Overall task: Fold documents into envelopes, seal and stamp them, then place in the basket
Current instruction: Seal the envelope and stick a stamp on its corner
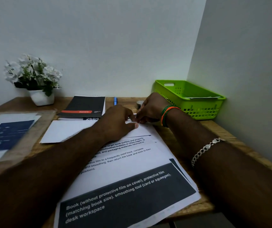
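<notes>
Both hands, left hand (115,122) and right hand (148,111), pinch something small at the white envelope's (69,130) edge under their fingertips; uneven pressure risks a crooked seal.

Back left on the wooden surface (222,129) sat a white pot of white flowers (33,76), tight to the wall. A black notepad with a red band (83,106) lay near the middle, a blue pen (115,100) just beside it. Over at the left edge lay a clear sleeve holding a blue printed sheet (8,134).
</notes>
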A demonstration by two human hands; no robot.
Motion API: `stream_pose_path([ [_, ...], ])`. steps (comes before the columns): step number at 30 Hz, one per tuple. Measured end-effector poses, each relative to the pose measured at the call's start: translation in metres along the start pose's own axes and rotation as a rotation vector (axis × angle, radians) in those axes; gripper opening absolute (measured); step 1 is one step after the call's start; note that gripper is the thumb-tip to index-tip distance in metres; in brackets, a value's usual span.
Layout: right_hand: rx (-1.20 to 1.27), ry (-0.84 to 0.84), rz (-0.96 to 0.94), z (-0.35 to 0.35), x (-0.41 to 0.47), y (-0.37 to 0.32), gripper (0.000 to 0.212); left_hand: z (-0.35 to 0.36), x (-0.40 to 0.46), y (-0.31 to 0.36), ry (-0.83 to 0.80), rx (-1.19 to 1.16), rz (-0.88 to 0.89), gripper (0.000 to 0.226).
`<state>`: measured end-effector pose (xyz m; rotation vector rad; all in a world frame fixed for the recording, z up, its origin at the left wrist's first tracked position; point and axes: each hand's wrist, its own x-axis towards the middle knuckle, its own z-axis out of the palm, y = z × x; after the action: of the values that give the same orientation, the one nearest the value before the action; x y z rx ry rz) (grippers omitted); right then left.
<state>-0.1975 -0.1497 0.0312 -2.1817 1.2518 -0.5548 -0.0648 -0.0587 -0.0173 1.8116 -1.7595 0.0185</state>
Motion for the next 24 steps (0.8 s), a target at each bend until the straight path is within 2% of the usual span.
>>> stream_pose_path([
  [9,-0.24,0.03,-0.101,0.001,-0.001,-0.006,0.024,-0.002,0.004,0.003,-0.02,0.092,0.065,0.018],
  [16,-0.365,0.135,-0.114,-0.003,0.005,0.003,0.056,-0.003,0.004,0.002,-0.016,0.044,0.039,0.02],
  [21,-0.119,0.189,-0.105,-0.015,0.011,0.013,0.025,-0.001,0.002,0.0,-0.002,0.048,0.037,0.022],
  [24,-0.098,0.154,-0.1,-0.014,0.01,0.012,0.018,-0.001,0.0,-0.002,0.01,0.029,0.037,0.021],
])
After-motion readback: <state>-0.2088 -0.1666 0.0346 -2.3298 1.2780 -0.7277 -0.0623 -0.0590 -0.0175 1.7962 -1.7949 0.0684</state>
